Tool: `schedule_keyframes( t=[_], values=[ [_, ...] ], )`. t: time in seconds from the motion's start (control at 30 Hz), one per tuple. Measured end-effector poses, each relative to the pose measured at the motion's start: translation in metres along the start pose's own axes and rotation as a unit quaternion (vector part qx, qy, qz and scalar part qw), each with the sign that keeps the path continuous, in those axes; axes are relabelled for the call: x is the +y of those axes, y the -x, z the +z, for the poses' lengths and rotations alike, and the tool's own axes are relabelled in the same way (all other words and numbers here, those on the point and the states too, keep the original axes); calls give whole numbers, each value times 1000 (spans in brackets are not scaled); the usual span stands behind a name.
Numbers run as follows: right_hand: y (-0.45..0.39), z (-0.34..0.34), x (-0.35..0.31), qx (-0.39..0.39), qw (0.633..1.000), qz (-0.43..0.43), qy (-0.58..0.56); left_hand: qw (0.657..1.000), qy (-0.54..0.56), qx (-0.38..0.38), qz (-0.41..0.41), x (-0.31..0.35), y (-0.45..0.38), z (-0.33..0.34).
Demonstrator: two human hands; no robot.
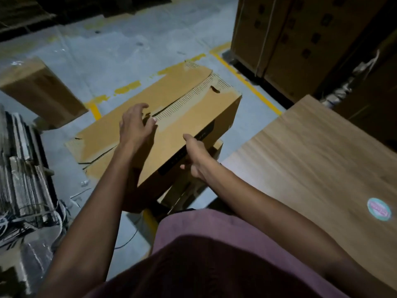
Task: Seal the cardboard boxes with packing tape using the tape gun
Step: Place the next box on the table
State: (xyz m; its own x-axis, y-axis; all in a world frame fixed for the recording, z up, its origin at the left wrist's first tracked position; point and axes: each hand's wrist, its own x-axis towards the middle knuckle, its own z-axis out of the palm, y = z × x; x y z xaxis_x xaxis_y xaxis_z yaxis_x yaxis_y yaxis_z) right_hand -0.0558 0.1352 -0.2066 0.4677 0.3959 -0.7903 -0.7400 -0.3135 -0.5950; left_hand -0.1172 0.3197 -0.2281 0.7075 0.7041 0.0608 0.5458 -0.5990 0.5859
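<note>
The cardboard box (pixel 171 130) sits in the middle of the floor on top of another carton, its top flaps meeting along a ragged seam (pixel 184 97) that runs away to the far right. The left hand (pixel 135 125) rests over the near end of that seam, fingers spread and loosely bent, gripping nothing. The right hand (pixel 196 160) hooks round the box's right edge — thumb on top, fingers curled down the side. No tape gun shows anywhere. To my eye the flaps want pressing flat and flush first, the box steadied square, before tape goes on. A wooden table (pixel 322 151) stands to the right; flattened cardboard (pixel 25 190) is stacked at the left.
</note>
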Motion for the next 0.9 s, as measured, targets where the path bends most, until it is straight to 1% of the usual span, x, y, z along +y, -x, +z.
schedule_keyframes(
  t=[0.07,0.13,0.2,0.27,0.37,0.43,0.47,0.57,0.67,0.8,0.9],
  values=[
    [-6,15,1,16,1000,-12,1,997,-59,-32,22,-19,-17,-3],
    [-8,25,8,30,999,-29,18,993,-100,-45,32,-34,-23,-6],
    [-12,38,13,57,997,-49,26,992,-96,-65,42,-48,-34,-7],
    [-12,44,20,59,995,-66,37,991,-106,-72,45,-55,-33,-3],
    [-14,54,27,74,993,-71,64,995,-79,-33,51,-62,-47,-8],
    [-16,59,31,83,992,-56,83,998,-48,-6,47,-71,-62,-11],
    [-16,60,35,84,991,-47,96,998,-50,-2,38,-77,-69,-12],
    [-15,64,41,63,990,-25,123,996,-91,-10,-2,-87,-77,-9],
    [-13,67,39,61,991,-18,114,993,-113,-9,-15,-81,-74,-3],
    [-5,62,30,85,991,-42,91,996,-77,1,-35,-61,-67,1],
    [7,49,23,110,989,-73,65,998,-46,-7,-34,-44,-60,6]
  ],
)
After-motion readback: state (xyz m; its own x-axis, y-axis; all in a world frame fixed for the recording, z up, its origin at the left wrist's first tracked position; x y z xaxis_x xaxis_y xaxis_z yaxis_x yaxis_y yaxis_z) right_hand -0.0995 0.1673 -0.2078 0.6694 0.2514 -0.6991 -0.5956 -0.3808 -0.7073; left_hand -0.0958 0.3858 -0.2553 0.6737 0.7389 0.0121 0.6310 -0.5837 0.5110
